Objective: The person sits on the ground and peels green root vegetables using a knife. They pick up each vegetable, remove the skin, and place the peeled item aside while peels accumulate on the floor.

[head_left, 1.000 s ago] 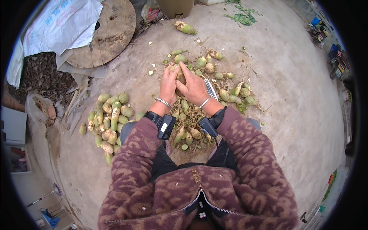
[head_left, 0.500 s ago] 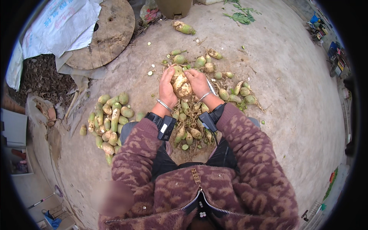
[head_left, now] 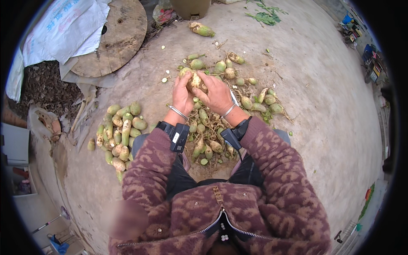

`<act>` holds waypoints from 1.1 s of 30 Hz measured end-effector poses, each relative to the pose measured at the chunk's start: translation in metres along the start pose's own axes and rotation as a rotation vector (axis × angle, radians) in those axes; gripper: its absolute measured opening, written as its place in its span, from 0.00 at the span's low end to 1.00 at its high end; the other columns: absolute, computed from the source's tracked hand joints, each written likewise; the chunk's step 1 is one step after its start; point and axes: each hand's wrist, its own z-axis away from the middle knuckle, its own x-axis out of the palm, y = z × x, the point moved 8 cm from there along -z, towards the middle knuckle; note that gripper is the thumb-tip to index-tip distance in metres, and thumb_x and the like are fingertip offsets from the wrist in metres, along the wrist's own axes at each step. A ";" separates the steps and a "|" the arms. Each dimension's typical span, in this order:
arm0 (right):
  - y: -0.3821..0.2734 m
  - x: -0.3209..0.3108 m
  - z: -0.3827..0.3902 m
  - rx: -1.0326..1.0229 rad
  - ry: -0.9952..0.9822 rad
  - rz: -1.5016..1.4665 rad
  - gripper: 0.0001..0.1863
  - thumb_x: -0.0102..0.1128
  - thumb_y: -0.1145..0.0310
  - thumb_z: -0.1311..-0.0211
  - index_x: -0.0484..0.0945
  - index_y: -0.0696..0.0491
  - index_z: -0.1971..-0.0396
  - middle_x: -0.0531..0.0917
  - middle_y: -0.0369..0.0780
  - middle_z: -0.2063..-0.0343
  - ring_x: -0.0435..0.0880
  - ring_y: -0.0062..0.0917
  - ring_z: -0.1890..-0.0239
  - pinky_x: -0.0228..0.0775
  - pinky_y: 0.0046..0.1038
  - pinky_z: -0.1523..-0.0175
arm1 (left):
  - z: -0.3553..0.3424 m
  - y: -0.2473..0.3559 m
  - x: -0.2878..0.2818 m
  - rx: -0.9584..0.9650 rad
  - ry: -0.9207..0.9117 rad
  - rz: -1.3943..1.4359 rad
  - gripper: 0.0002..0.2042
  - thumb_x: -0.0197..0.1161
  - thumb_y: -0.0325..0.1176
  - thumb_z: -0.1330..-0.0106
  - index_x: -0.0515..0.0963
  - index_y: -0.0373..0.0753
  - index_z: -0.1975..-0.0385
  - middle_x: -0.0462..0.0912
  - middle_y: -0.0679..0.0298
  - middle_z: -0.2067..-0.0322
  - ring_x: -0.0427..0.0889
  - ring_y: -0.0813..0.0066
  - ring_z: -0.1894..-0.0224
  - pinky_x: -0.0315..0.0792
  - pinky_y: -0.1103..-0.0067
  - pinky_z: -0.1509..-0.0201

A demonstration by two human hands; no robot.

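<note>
Between my two hands is a large green radish (head_left: 197,82), its skin caked with pale brown soil. My left hand (head_left: 182,98) wraps its left side, while the fingers of my right hand (head_left: 216,94) press on its right side and top. A thin, pale, blade-like strip (head_left: 233,97) shows beside my right wrist; whether I hold it or it lies on the ground I cannot tell. Below my hands lies a heap of small radishes (head_left: 216,146) with stringy roots. More loose radishes (head_left: 220,66) are scattered just beyond them.
To my left is a pile of trimmed radishes (head_left: 123,131). A round wooden board (head_left: 121,40) with white sacking (head_left: 63,29) lies at the far left, by dry leaves (head_left: 46,83). A brown bucket (head_left: 192,8) stands at the far side, near one large radish (head_left: 201,29).
The radish has tilted and turned in my hands, its green end now to the left. My right hand has shifted left over it, covering more of it.
</note>
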 end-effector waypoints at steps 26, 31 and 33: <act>0.080 0.042 0.030 0.860 -0.249 -1.479 0.18 0.47 0.66 0.30 0.70 0.56 0.44 0.79 0.35 0.60 0.75 0.15 0.69 0.68 0.15 0.67 | 0.028 0.040 0.051 0.162 -0.241 0.009 0.32 0.66 0.32 0.40 0.59 0.36 0.37 0.75 0.62 0.58 0.75 0.79 0.55 0.71 0.78 0.48; 0.138 0.061 0.073 0.789 -0.507 -0.642 0.17 0.55 0.68 0.35 0.75 0.52 0.47 0.80 0.33 0.64 0.74 0.13 0.71 0.66 0.15 0.70 | 0.046 0.111 0.021 0.190 -0.118 0.368 0.20 0.63 0.42 0.37 0.70 0.42 0.49 0.77 0.68 0.61 0.77 0.78 0.57 0.74 0.78 0.53; 0.164 0.055 0.079 0.747 -0.557 -0.365 0.16 0.55 0.67 0.34 0.77 0.51 0.48 0.80 0.32 0.64 0.75 0.14 0.70 0.68 0.17 0.70 | 0.051 0.149 -0.030 0.238 0.028 0.443 0.16 0.61 0.48 0.37 0.72 0.44 0.59 0.79 0.68 0.67 0.81 0.75 0.63 0.77 0.73 0.56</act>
